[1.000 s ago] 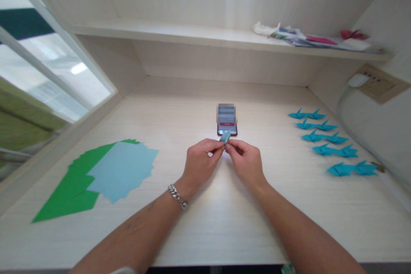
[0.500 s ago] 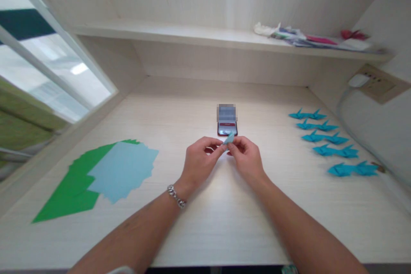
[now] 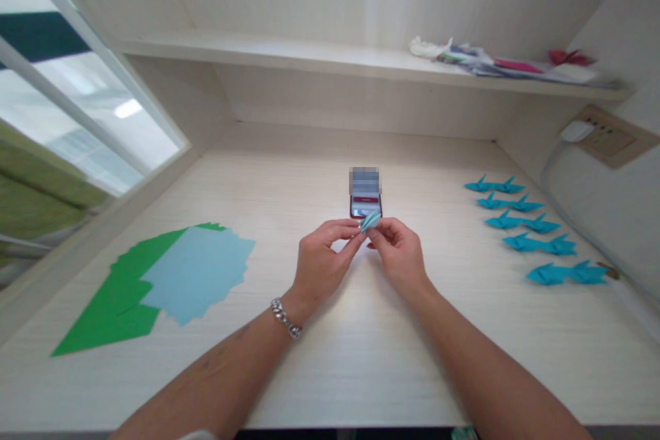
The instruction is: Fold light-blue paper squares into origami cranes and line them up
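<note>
A small folded piece of light blue paper (image 3: 370, 222) is pinched between both hands above the desk. My left hand (image 3: 326, 254) grips its left side with thumb and fingertips. On its right side, the thumb and fingers of my right hand (image 3: 401, 247) close on it. Pale layered folds show between the fingertips; the finished shape cannot be made out. Just beyond the fingers lies a phone (image 3: 366, 192), its lower edge close to the paper. To the left, light blue paper sheets (image 3: 201, 273) lie fanned over green paper sheets (image 3: 118, 295).
Several blue folded paper cranes (image 3: 549, 274) stand in paired rows at the right. A shelf (image 3: 309, 55) crosses above the desk, with papers (image 3: 515, 67) at its right. A white plug (image 3: 576, 129) sits in the wall socket (image 3: 613, 137), its cable hanging beside the cranes.
The folded paper has turned and opened slightly between the fingertips, so more of its pale layers show. Both hands stay in nearly the same place.
</note>
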The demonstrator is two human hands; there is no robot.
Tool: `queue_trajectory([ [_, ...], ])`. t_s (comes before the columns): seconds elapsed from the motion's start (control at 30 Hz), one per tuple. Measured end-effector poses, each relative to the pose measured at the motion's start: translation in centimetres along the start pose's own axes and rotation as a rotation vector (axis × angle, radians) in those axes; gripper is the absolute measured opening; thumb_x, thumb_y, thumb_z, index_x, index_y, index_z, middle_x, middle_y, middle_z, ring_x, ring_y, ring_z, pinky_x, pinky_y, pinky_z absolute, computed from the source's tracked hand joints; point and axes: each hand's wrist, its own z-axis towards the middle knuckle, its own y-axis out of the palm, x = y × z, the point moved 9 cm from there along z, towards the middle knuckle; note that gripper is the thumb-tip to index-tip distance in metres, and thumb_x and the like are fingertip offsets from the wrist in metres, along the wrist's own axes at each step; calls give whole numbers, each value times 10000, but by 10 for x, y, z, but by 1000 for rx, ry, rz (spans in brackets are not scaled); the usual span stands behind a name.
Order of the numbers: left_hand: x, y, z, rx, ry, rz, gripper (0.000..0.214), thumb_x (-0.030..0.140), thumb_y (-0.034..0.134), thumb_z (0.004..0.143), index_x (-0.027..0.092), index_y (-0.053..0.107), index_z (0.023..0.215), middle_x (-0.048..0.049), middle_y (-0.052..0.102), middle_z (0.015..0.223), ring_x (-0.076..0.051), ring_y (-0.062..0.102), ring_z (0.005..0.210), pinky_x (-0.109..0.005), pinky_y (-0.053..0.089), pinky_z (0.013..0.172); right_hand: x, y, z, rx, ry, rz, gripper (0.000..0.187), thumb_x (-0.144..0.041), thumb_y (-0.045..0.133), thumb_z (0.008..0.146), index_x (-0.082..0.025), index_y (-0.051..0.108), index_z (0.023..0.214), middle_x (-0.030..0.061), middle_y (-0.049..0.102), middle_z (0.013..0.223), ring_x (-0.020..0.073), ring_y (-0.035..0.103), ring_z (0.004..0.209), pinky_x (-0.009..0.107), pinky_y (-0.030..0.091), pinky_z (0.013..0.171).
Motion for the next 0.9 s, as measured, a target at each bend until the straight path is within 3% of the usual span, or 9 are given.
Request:
queue_trajectory([
  [0.37, -12, 8, -2, -66, -130, -141, 161, 281, 647, 806, 190, 702, 926, -60, 715, 966, -180, 664, 895, -322, 533, 845, -1, 0, 0, -12, -14, -45, 134, -291, 638, 787, -193, 665, 876, 27, 685, 826, 168, 619, 744, 300, 511, 672],
  [0.9, -28, 9, 0, -70, -245, -113, 191, 327, 621, 809, 181, 713, 891, -48, 726, 865, -171, 661, 770, -279, 528, 724, 3, 4, -2, -42, -15, -96, 160, -293, 603, 805, -187, 628, 923, 55, 691, 892, 195, 650, 822, 321, 516, 723],
])
